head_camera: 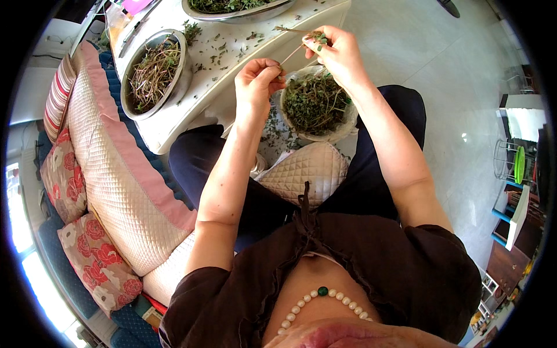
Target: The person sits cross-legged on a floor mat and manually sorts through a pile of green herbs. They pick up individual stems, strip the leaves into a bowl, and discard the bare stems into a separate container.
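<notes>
Between my two hands stretches a thin, pinkish plant stem [292, 54]. My left hand [260, 78] pinches its lower end between thumb and fingers. Higher and to the right, my right hand [333, 54] grips the leafy part of the sprig [320, 39], whose brown stalk sticks out to the left. Below my hands a bin lined with a clear plastic bag [289, 117] holds a heap of leafy green stems [317, 104]. On the table, left of my left hand, a steel bowl [188, 74] contains bare, tangled stems [154, 76].
Another steel basin [243, 17] of green leaves stands on the white table [204, 98], among scattered leaf bits. A knife [130, 37] lies at the table's far left. A quilted sofa [117, 174] runs along the left. Fallen leaves [276, 130] litter the floor beside the bin.
</notes>
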Demonstrator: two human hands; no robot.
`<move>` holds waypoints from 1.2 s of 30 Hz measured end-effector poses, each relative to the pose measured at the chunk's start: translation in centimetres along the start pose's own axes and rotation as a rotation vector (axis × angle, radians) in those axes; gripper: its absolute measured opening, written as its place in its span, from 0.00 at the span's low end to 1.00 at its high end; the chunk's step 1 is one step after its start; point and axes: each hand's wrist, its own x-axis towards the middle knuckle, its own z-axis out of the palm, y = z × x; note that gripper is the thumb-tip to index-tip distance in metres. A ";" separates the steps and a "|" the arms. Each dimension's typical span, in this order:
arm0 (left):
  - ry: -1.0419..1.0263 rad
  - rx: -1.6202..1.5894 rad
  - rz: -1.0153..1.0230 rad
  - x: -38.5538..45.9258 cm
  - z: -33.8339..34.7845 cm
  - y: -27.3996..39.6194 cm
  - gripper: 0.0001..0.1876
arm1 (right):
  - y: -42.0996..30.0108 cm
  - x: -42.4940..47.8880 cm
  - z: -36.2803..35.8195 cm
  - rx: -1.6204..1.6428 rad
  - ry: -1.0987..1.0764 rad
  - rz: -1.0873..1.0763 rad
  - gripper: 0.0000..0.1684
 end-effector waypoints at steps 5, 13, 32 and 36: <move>0.035 0.419 0.113 0.0 0.4 0.5 0.03 | -0.4 -0.4 0.3 -0.059 0.002 -0.076 0.04; -0.091 -0.047 -0.011 0.8 -0.9 -1.3 0.03 | -0.5 0.2 -1.3 0.159 -0.034 0.053 0.06; -0.199 0.237 0.124 0.8 -0.3 -1.3 0.07 | 1.0 -0.4 1.0 -0.140 -0.189 -0.037 0.08; -0.204 0.086 0.159 0.5 -0.2 -1.1 0.04 | 0.4 -0.6 0.7 0.384 -0.332 0.318 0.06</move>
